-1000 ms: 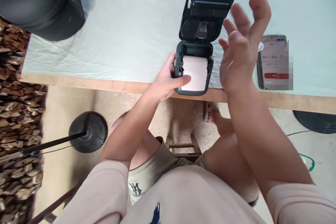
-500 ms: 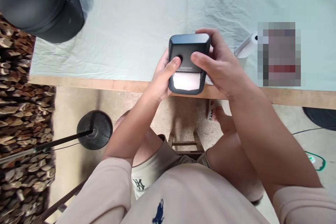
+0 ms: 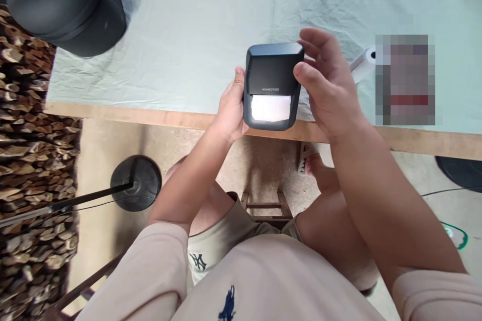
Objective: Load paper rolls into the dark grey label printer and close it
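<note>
Printer and hands meet at the near edge of the table — the small dark label printer sits between the two hands, its lid shut, its long axis running away from the person toward the far side of the cloth. The left hand clasps its left flank, thumb up along the edge, fingers hidden behind or beneath the body. The right hand is at the other flank: thumb tip against the upper right corner of the lid, fingers curved loosely round the far side, not clenched. Whether those fingers actually press the casing cannot be told from this view. Both hands are equally close; the left has the firmer hold.

As a container, the printer holds white paper, which shows in the slot at the near end of the lid, a short strip facing the person. How much lies inside is hidden.

Just beyond the right hand, a white paper roll lies on the cloth, partly hidden by the hand, its axis slanting toward the far right. Next to it is a blurred-out flat object — its nature cannot be read. At the far left corner of the table stands a dark rounded case, well apart from the hands. Below the table edge, a round black stand base rests on the floor.
</note>
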Action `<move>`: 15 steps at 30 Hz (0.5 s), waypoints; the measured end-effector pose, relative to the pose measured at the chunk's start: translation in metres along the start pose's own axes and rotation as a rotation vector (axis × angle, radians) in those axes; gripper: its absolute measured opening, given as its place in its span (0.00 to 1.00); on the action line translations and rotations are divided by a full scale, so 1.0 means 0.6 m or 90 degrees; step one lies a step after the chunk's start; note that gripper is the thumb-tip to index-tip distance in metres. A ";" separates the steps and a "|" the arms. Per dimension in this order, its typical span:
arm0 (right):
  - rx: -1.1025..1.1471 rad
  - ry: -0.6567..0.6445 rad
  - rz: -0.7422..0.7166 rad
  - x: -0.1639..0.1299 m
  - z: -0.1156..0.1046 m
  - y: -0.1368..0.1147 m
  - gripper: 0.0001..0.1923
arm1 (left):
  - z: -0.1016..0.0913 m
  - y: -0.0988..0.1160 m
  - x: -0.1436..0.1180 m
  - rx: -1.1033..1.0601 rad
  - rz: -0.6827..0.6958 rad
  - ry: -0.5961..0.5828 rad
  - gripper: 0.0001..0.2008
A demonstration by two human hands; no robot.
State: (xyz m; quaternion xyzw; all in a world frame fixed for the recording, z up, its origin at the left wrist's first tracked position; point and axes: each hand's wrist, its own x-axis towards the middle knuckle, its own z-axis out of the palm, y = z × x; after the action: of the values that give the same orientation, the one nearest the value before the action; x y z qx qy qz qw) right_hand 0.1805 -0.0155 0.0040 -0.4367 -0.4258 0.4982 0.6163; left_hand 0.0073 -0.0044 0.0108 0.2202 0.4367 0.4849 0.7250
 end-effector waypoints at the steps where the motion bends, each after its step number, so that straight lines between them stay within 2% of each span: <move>1: 0.008 -0.026 0.006 -0.001 -0.002 -0.004 0.28 | -0.001 -0.002 0.003 -0.008 -0.008 -0.002 0.29; 3: 0.001 -0.059 0.043 -0.005 -0.003 -0.016 0.37 | -0.004 -0.005 0.007 -0.012 -0.020 -0.004 0.32; 5: -0.058 -0.024 0.033 -0.009 0.000 -0.029 0.43 | -0.005 -0.005 0.010 -0.009 -0.026 -0.005 0.35; 6: -0.098 0.007 0.010 -0.011 0.002 -0.035 0.43 | -0.005 -0.004 0.010 -0.006 -0.029 -0.012 0.36; 8: -0.170 0.073 -0.050 -0.015 0.010 -0.043 0.34 | -0.004 0.000 0.008 -0.003 -0.037 -0.035 0.33; 11: -0.196 0.139 -0.109 -0.017 0.025 -0.051 0.23 | -0.004 0.003 0.002 0.020 -0.037 -0.096 0.22; 13: -0.177 0.153 -0.133 -0.017 0.031 -0.056 0.18 | -0.006 0.002 -0.003 0.038 -0.021 -0.140 0.16; 15: -0.200 0.148 -0.163 -0.015 0.030 -0.062 0.15 | -0.007 0.000 -0.008 0.051 -0.002 -0.151 0.15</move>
State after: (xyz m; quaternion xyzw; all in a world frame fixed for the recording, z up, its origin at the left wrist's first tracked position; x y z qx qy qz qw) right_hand 0.1707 -0.0268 0.0436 -0.5241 -0.4762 0.2895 0.6439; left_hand 0.0034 -0.0090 0.0104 0.3040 0.3668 0.4368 0.7630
